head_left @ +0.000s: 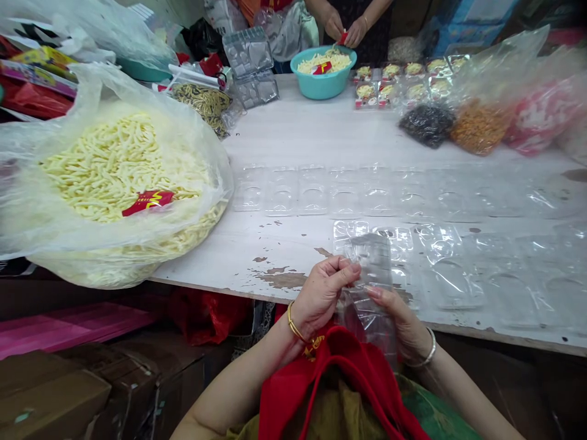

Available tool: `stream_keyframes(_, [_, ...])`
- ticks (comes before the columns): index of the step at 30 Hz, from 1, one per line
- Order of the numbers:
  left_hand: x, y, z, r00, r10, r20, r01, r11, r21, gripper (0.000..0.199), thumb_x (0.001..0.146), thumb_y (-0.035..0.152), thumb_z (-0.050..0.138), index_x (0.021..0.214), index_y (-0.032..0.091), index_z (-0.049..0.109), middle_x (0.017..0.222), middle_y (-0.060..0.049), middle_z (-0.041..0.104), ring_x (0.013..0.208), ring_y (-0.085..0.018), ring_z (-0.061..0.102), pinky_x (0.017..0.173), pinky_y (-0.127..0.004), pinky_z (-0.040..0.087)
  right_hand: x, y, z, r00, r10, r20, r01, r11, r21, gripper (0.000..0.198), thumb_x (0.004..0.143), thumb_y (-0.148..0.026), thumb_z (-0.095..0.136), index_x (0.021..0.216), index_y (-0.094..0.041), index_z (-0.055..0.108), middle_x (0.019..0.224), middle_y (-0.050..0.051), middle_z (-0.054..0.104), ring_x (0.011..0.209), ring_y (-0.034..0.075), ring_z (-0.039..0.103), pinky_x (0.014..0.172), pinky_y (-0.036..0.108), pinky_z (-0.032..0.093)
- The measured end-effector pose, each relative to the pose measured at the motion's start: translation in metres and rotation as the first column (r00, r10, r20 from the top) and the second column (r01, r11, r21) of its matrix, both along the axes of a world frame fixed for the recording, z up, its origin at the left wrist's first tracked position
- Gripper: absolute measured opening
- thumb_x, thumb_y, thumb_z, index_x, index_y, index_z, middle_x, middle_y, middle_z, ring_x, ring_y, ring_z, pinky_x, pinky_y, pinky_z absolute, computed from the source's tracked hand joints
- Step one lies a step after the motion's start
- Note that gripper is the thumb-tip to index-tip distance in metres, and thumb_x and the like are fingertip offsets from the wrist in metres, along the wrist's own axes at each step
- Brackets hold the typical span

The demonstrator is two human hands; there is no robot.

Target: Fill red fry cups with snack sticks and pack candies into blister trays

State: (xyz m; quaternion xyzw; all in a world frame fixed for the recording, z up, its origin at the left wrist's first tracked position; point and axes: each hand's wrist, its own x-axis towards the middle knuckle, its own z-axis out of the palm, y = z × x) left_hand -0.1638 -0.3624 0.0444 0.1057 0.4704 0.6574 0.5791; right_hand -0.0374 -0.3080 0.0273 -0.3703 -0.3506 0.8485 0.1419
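A big bag of pale sticks (110, 177) is sitting far left of the hands, a teal bowl (323, 79) is standing well beyond them, and bags of snacks (477, 125) are lying far right.

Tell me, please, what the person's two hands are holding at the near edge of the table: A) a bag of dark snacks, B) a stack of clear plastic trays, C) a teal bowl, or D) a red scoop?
B: the left hand and right hand both grip a stack of clear plastic trays, pinched at its top and side over the table edge.
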Motion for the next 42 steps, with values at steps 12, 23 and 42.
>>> stream_keyframes(12, [-0.143, -0.019, -0.058, 0.982, 0.054, -0.181, -0.075, 0.991, -0.111, 0.029, 0.074, 0.038, 0.070, 0.084, 0.014, 0.056, 0.103, -0.010, 0.062, 0.084, -0.020, 0.064, 0.076, -0.032, 0.048, 0.035, 0.048, -0.006, 0.982, -0.159, 0.103, 0.157, 0.987, 0.036, 0.038, 0.079, -0.056, 0.056, 0.101, -0.028, 0.068, 0.097, 0.009, 0.071, 0.083, 0.030, 0.068, 0.071, 0.047, 0.056])
stream_keyframes(23, [-0.061, -0.025, 0.000, 0.714, -0.087, -0.695, 0.081, 0.996, -0.042, 0.023, 0.084, 0.038, 0.058, 0.094, 0.018, 0.063, 0.088, -0.004, 0.060, 0.081, -0.014, 0.053, 0.073, -0.025, 0.041, -0.024, 0.003, -0.003, 0.992, 0.121, 0.026, -0.122, 0.922, 0.367, 0.065, 0.072, -0.045, 0.074, 0.129, -0.033, 0.045, 0.125, 0.002, 0.059, 0.112, 0.028, 0.056, 0.090, 0.038, 0.048])
stream_keyframes(42, [-0.127, -0.067, -0.006, 0.975, 0.213, -0.061, -0.212, 0.977, 0.035, 0.019, 0.078, 0.031, 0.067, 0.086, 0.016, 0.060, 0.096, -0.005, 0.065, 0.087, -0.017, 0.062, 0.075, -0.029, 0.050, 0.000, 0.014, -0.006, 0.992, -0.126, -0.002, 0.123, 0.967, -0.224, 0.027, 0.073, -0.047, 0.065, 0.094, -0.030, 0.068, 0.086, 0.004, 0.072, 0.079, 0.028, 0.068, 0.076, 0.048, 0.055])
